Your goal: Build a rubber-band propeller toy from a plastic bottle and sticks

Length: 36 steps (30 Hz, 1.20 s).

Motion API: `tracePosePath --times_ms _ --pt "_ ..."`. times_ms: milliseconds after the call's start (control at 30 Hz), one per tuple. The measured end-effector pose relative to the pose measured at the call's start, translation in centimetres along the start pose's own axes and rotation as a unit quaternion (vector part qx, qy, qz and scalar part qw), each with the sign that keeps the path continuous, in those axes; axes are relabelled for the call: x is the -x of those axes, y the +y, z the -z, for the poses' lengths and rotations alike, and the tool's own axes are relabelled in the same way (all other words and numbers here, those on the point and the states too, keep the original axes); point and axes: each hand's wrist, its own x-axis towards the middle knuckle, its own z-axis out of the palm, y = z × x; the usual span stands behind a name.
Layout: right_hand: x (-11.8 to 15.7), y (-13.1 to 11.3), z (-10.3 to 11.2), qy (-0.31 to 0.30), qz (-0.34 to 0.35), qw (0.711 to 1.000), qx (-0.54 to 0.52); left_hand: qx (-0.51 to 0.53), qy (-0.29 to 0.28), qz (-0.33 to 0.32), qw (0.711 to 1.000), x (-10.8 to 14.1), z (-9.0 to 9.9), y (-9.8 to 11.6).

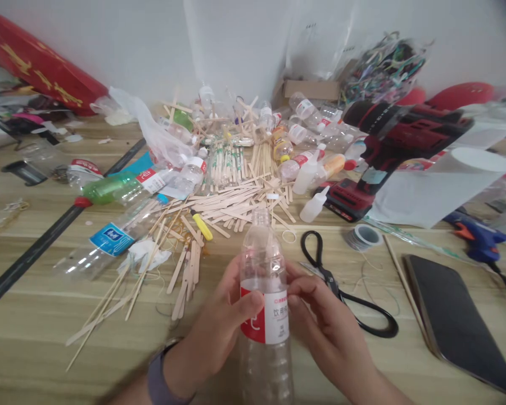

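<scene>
A clear plastic bottle with a red and white label (274,312) stands upright near the front edge of the view, its neck uncapped. My left hand (221,318) is wrapped round its left side, the thumb lying on the red part of the label. On the other side, my right hand (324,320) has its fingertips bent against the label's right edge, and the tips are partly hidden behind the bottle. Black-handled scissors (331,281) lie just beyond my right hand. Flat wooden sticks (231,202) are heaped behind the bottle.
A red and black cordless drill (383,146) stands at the back right. Farther right are a dark phone (455,315), a grey tape roll (364,237) and a blue glue gun (476,239). Several bottles, including a green one (109,188), lie at left. A yellow marker (201,226) lies mid-table.
</scene>
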Motion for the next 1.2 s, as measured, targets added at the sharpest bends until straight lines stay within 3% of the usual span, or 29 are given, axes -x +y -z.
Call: tracePosePath --times_ms 400,700,1200 --pt "-1.0 -1.5 1.2 0.069 0.033 0.992 0.098 -0.015 0.055 0.033 0.998 0.3 0.1 -0.3" --pt "-1.6 -2.7 1.6 0.064 0.03 0.989 0.128 -0.03 0.064 0.054 0.996 0.4 -0.1 -0.3" --pt "-1.5 -2.7 1.4 0.056 -0.002 0.99 0.13 -0.038 0.073 0.047 0.996 0.6 -0.1 -0.5"
